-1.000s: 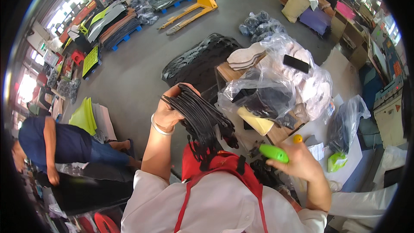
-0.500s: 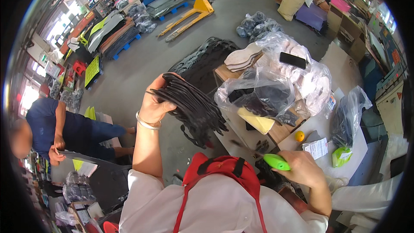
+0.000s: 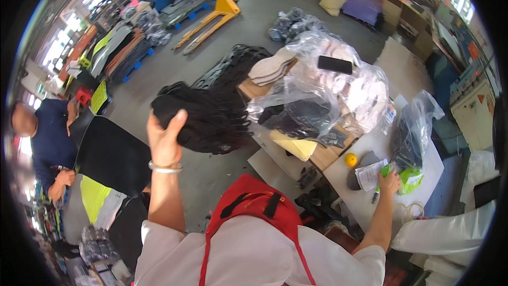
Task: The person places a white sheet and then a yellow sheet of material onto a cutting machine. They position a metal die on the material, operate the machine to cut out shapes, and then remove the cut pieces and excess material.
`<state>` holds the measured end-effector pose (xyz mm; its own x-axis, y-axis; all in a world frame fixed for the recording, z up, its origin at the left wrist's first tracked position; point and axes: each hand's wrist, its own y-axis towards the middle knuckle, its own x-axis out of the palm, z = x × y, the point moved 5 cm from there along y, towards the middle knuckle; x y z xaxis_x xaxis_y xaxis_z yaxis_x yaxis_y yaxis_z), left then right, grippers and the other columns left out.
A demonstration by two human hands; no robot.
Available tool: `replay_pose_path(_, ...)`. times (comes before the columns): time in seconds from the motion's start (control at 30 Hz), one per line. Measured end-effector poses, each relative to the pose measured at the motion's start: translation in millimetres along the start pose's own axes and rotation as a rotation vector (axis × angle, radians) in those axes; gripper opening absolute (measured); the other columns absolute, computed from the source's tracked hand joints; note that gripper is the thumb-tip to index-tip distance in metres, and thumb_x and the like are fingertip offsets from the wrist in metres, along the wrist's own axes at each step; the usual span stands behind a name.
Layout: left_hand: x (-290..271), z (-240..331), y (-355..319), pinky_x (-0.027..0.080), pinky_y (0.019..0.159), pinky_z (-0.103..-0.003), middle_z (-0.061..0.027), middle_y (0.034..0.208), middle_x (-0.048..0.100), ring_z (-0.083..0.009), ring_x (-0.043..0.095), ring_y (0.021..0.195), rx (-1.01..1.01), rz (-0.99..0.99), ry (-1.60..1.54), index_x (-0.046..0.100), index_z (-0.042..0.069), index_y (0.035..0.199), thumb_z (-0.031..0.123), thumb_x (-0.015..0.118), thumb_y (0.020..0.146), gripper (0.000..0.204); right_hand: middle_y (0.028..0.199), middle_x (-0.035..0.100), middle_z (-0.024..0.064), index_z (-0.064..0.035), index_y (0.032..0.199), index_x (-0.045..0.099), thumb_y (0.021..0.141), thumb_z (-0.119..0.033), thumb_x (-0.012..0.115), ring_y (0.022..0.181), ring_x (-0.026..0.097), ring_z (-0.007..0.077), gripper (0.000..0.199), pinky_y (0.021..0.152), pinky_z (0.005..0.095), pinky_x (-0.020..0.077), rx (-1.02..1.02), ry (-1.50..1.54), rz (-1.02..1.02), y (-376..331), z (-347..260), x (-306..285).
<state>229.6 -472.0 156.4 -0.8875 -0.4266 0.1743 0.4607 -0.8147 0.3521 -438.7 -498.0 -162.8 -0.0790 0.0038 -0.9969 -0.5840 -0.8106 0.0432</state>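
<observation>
1 thick bundle of floppy black fringed sheets (image 3: 209, 122), sheet count unclear, lay R of & slightly beyond L hand (image 3: 166, 140), long axis approx. L–R; L hand much nearer than R hand (image 3: 390, 182). L had it grasped, thumb in front. Just R of R hand: 1 lime-green plastic packet (image 3: 411, 179). At R hand: 1 bright-green rounded handle (image 3: 385, 170), held or released, couldn't tell. Beyond-L: 1 round orange-yellow fruit (image 3: 351, 160).
</observation>
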Motion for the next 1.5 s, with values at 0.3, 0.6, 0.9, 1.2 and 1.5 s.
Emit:
replay_pose_path(0.3, 3, -28, 19, 0.047, 0.086, -0.027, -0.0029, 0.102, 0.06, -0.0125, 0.057, 0.093, 0.036, 0.065, 0.119, 0.054, 0.001, 0.112, 0.003, 0.072, 0.083, 0.034, 0.102, 0.064, 0.0178, -0.0016, 0.106, 0.062, 0.081, -0.022, 0.073, 0.093, 0.06, 0.037, 0.033, 0.082, 0.0433, 0.049, -0.566, 0.902, 0.41, -65, -210, -142)
replay_pose_path(0.6, 24, -83, 45, 0.047, 0.091, -0.038, -0.0164, 0.112, 0.058, -0.0291, 0.059, 0.104, 0.088, -0.197, 0.264, 0.054, 0.002, 0.123, 0.03, 0.079, 0.074, 0.062, 0.071, 0.068, 0.0144, -0.0062, 0.098, 0.072, 0.091, -0.049, 0.055, 0.063, 0.065, 0.0275, 0.047, 0.058, 0.0422, 0.0505, -0.325, 0.416, -0.172, -33, -400, -143)
replay_pose_path(0.9, 29, -133, 56, 0.045, 0.076, -0.042, -0.0138, 0.101, 0.054, -0.0351, 0.055, 0.092, 0.17, -0.183, 0.016, 0.05, 0.003, 0.112, 0.015, 0.072, 0.075, 0.044, 0.081, 0.067, 0.0154, -0.0052, 0.11, 0.067, 0.094, -0.039, 0.053, 0.073, 0.065, 0.0247, 0.04, 0.067, 0.0415, 0.0515, -0.289, 0.661, 0.245, -26, -416, -130)
replay_pose_path(1.2, 47, -132, 58, 0.046, 0.081, -0.044, -0.016, 0.105, 0.056, -0.0372, 0.056, 0.096, 0.187, -0.307, 0.12, 0.052, 0.004, 0.117, 0.017, 0.075, 0.069, 0.054, 0.098, 0.063, 0.0155, -0.0022, 0.123, 0.06, 0.095, -0.026, 0.051, 0.098, 0.059, 0.0242, 0.037, 0.092, 0.0397, 0.0464, -0.171, 1.618, -0.004, -27, -377, -174)
replay_pose_path(1.5, 26, -105, 73, 0.051, 0.085, -0.03, -0.0113, 0.11, 0.059, -0.0179, 0.061, 0.098, -0.308, -0.229, 0.025, 0.047, -0.004, 0.124, 0.001, 0.075, 0.073, 0.058, 0.058, 0.035, -0.0013, -0.0199, 0.152, 0.017, 0.088, -0.075, 0.034, 0.045, 0.027, 0.0099, 0.087, 0.044, 0.0257, 0.0272, -0.103, 2.036, -0.8, -115, -321, -183)
